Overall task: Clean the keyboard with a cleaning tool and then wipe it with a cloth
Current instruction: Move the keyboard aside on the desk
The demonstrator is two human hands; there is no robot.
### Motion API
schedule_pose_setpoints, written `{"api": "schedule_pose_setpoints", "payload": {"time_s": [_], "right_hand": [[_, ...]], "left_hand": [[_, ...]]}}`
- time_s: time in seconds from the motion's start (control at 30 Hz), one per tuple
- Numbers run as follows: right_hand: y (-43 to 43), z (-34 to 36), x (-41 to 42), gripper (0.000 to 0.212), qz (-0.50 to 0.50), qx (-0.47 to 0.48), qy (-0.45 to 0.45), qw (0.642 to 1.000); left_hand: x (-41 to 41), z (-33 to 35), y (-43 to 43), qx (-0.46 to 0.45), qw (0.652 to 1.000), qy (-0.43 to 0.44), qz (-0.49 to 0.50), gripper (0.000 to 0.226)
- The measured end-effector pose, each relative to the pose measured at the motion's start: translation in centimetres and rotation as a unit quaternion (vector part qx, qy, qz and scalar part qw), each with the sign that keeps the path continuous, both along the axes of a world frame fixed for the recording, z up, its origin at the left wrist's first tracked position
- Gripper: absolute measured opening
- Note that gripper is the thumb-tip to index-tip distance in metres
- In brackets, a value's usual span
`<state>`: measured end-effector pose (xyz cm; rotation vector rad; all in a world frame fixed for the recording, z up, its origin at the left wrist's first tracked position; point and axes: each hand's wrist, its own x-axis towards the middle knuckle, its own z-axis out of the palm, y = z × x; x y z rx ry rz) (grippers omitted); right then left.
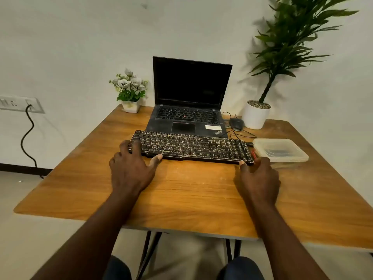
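Note:
A black keyboard point(191, 146) with pale scribble marks lies across the wooden table point(191, 190), in front of the laptop. My left hand point(131, 168) grips its left end, with fingers over the keys and the thumb on the front edge. My right hand point(259, 178) is at its right end, thumb on the front corner and fingers curled round the side, mostly hidden. A small red thing point(254, 153) shows just past those fingers; I cannot tell what it is. No cloth is plainly visible.
An open, dark laptop point(189, 102) stands behind the keyboard. A clear lidded plastic box point(282, 151) with something dark inside sits right of the keyboard. A mouse point(236, 123) with cables, a white pot with a tall plant point(255, 116) and a small flower pot point(131, 106) line the back.

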<state>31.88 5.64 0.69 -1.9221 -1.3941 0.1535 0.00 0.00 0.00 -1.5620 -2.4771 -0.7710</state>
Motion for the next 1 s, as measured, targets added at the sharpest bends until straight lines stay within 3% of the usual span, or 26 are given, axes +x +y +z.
{"api": "schedule_pose_setpoints", "payload": {"time_s": [0.13, 0.43, 1.0], "right_hand": [[0.2, -0.3, -0.1, 0.052, 0.023, -0.015, -0.006, 1.000], [0.4, -0.3, -0.6, 0.074, 0.064, -0.013, -0.071, 0.995], [-2.0, -0.2, -1.1, 0.085, 0.067, -0.055, -0.103, 0.991]], "left_hand": [[0.2, -0.4, 0.2, -0.009, 0.999, 0.040, -0.004, 0.089], [0.2, -0.8, 0.8, -0.046, 0.998, 0.036, -0.026, 0.102], [3.1, -0.3, -2.5, -0.081, 0.996, 0.033, -0.033, 0.110]]}}
